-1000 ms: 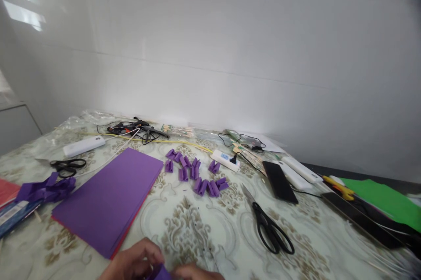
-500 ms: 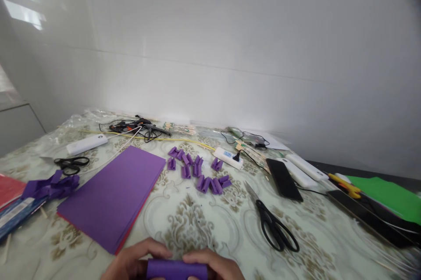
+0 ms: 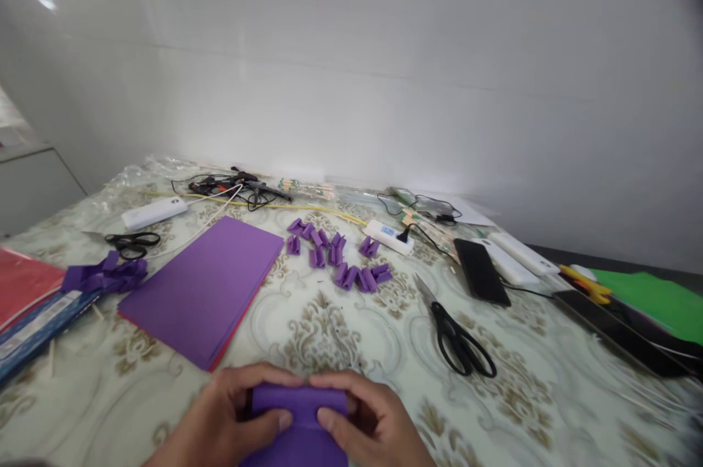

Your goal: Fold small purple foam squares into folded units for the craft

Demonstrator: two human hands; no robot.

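Between both hands is a sheet of purple paper (image 3: 299, 445), its far edge curled or folded over. My left hand (image 3: 233, 412) pinches it at the left, thumb on the near face and fingers behind the far edge. At the right, my right hand (image 3: 369, 414) grips it the same way, the two thumbs almost meeting. Beyond the hands lie several small folded purple paper pieces (image 3: 335, 253). A stack of purple paper sheets (image 3: 203, 288), with red showing beneath, lies to the left. Black-handled scissors (image 3: 458, 335) rest to the right, blades pointing away.
At left are more scissors (image 3: 132, 241), purple scraps (image 3: 104, 273), a blue package (image 3: 41, 328) and a white power bank (image 3: 154, 212). Glue guns with cords (image 3: 236, 187) lie at the back. A power strip (image 3: 389, 236), a black phone (image 3: 480, 273) and green paper (image 3: 651, 302) are toward the right.
The view has tilted down, so more of my hands and the held paper shows. Both thumbs now press on the paper's near face below the curled edge.
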